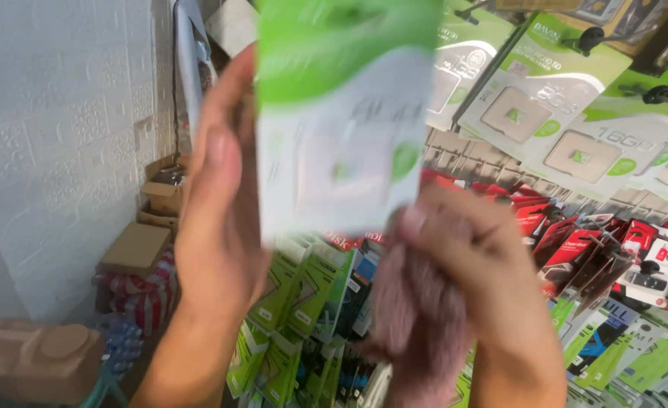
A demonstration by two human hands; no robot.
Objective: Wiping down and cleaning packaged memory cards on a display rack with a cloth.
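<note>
Fingers: those of the left hand (220,204) lie together, straight and upright, pressed along the left edge of a green-and-white packet (341,113); those of the right hand (474,264) are curled in at the packet's lower right corner, with a pinkish cloth (417,317) bunched under them. Motion blur hides whether the right fingertips actually pinch the card.

Packet: a flat carded pack — bright green across the top, white below, the two colours meeting in a curved line. Near its middle sits a pale square window with a small green mark, and a round green spot lies at about 3 o'clock from that window. Grey print on it is too smeared to make out.

Packet position: held upright close to the camera, at 12 o'clock in the view, between the two hands; the left hand is at its 9 o'clock, the right hand at its 5 o'clock.

Cloth: fuzzy, dusty pink, hanging down from the right hand toward 6 o'clock.

Display behind: matching green-and-white carded packs (545,91) hang on black hooks at 2 o'clock; red-and-black packs (576,242) hang in a row at 3 o'clock; green cable-type packs (296,302) hang at 6 o'clock, between the forearms.

Left side: a white embossed wall (61,136) at 9 o'clock, brown cardboard boxes (145,242) stacked against it, and a tan plastic container (31,359) at 8 o'clock — well apart from both hands.
</note>
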